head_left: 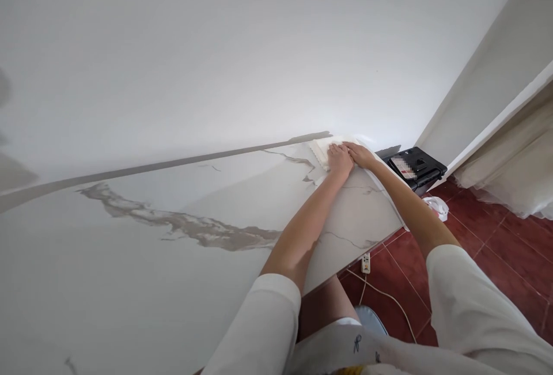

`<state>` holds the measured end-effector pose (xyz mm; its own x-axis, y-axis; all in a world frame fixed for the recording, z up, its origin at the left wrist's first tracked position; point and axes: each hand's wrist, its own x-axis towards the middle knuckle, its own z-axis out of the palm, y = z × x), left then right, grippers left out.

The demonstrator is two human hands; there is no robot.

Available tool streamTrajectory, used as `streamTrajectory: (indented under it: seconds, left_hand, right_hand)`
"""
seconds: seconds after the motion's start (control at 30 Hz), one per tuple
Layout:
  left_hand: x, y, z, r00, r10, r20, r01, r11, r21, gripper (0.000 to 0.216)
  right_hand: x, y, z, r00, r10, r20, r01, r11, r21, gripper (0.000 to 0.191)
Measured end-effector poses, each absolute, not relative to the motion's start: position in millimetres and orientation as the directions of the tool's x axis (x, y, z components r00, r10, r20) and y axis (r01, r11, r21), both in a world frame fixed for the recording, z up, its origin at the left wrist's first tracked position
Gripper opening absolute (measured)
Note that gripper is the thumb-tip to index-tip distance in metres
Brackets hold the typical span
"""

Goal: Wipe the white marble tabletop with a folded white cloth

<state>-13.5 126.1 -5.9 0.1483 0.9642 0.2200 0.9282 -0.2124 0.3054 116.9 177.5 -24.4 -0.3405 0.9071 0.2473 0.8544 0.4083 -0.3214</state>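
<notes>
A folded white cloth (322,150) with a wavy edge lies at the far right corner of a white marble-look table (181,248). My left hand (339,159) rests flat on the cloth, fingers stretched out. My right hand (359,154) lies beside it, also flat on the cloth, fingers pointing left. Both arms reach far across the table top.
A white wall runs behind the table. Right of the table's end sits a black device (417,166) on the red tiled floor (484,248). A white power strip (366,262) and cord lie on the floor. A pale curtain (514,173) hangs at the right.
</notes>
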Motion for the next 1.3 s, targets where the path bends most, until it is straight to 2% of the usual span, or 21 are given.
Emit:
streamTrajectory:
  seconds: [0.37, 0.73, 1.0, 1.3]
  left_hand:
    - [-7.1, 163.4, -8.8, 0.11, 0.97, 0.217, 0.95, -0.167, 0.265, 0.052]
    - [9.6, 185.1, -12.3, 0.084, 0.985, 0.152, 0.961, -0.121, 0.247, 0.053]
    - [13.5, 165.7, -6.5, 0.139, 0.972, 0.189, 0.961, -0.178, 0.213, 0.051]
    - [44.6, 120.2, -2.4, 0.211, 0.96, 0.184, 0.93, -0.255, 0.263, 0.053]
  right_hand:
    - [115.7, 211.9, -21.8, -0.378, 0.898, 0.226, 0.844, 0.435, -0.313, 0.052]
    - [131.5, 228.1, -23.9, -0.401, 0.896, 0.188, 0.827, 0.443, -0.345, 0.053]
    - [142.5, 216.5, -27.1, -0.37, 0.909, 0.19, 0.853, 0.414, -0.319, 0.053]
    - [181.0, 162.3, -21.0, -0.346, 0.917, 0.198, 0.86, 0.395, -0.324, 0.053]
